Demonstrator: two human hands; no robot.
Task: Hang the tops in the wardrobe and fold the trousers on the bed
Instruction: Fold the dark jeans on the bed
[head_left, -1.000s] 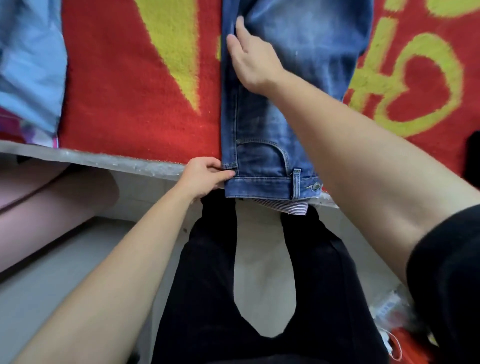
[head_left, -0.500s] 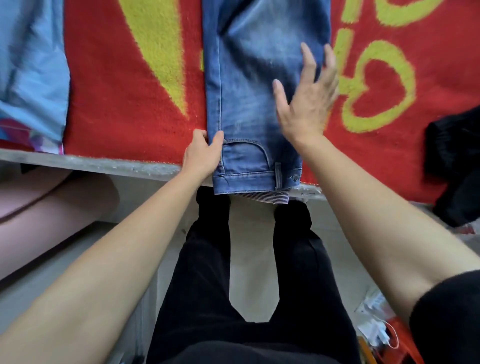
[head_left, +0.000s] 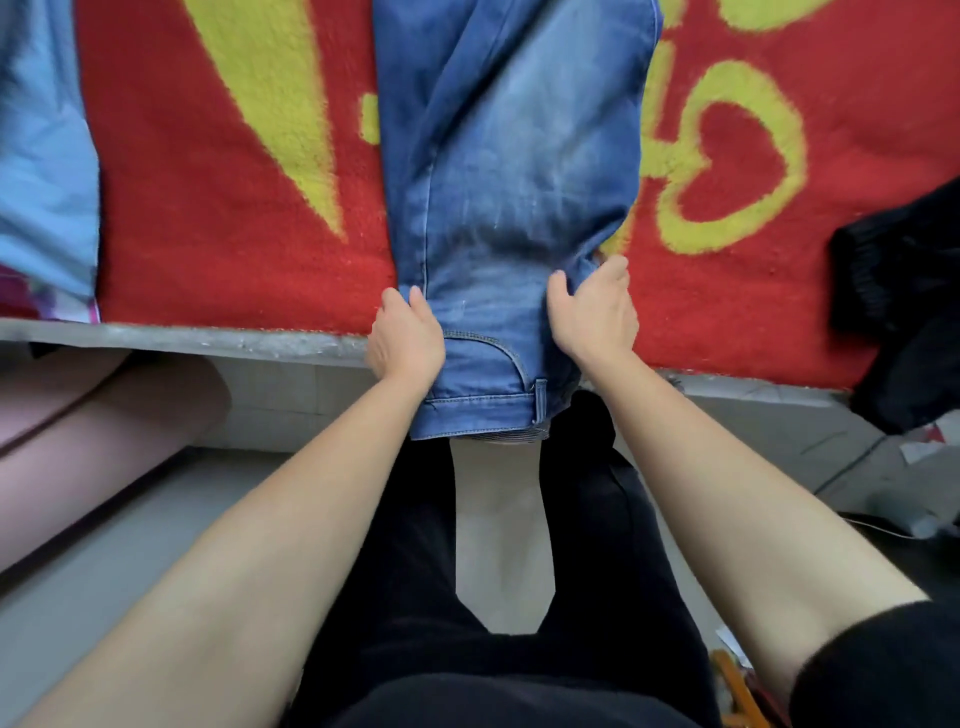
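Black clothing, bare forearms

In the lower centre of the frame, plain black trousers (head_left: 384, 571) are worn on both legs, and the black cloth of a top (head_left: 493, 701) is seen along the bottom edge. At the lower right, a black sleeve (head_left: 883, 670) of soft, slightly fuzzy fabric is seen on the right arm (head_left: 727, 493). Both arms are uncovered down to the left hand (head_left: 405, 340) and the right hand (head_left: 592, 317).

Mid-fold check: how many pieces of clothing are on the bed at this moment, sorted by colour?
Denim blue: 1, the jeans, gripped at the sides by the left hand and the right hand.
Light blue: 1, a light blue garment at the left edge.
Black: 1, a black garment at the right edge.
Total: 3 that show, on the red blanket.
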